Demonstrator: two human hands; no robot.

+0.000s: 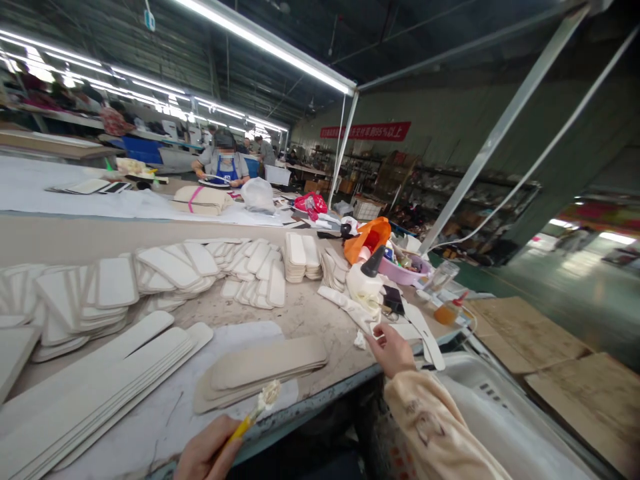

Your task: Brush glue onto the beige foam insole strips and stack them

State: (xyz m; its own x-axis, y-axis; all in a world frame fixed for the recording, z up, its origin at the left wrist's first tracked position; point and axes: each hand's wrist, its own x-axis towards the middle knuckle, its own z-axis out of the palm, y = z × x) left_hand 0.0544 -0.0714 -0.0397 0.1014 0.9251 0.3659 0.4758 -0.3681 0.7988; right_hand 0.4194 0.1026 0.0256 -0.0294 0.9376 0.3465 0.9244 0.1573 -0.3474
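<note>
My left hand [213,448], at the bottom edge, is closed round the yellow handle of a glue brush [254,411], whose bristles are caked with whitish paste. Just beyond it lies a stack of beige rounded panels [270,363] on a white sheet. My right hand [393,350] reaches over the table's front edge with its fingers pinched at the end of a crumpled white cloth [345,303]; the fingertips are partly hidden. Behind that hand a pale bottle with a black cone nozzle [371,263] leans among the clutter. A small white scrap [359,340] lies by the fingers.
Long white strips [125,380] are piled at left, with many smaller rounded pieces [170,267] behind. At right stand a purple basin [407,267], an orange bag [370,237] and a bottle of amber liquid [450,310]. A co-worker [223,163] sits across the table.
</note>
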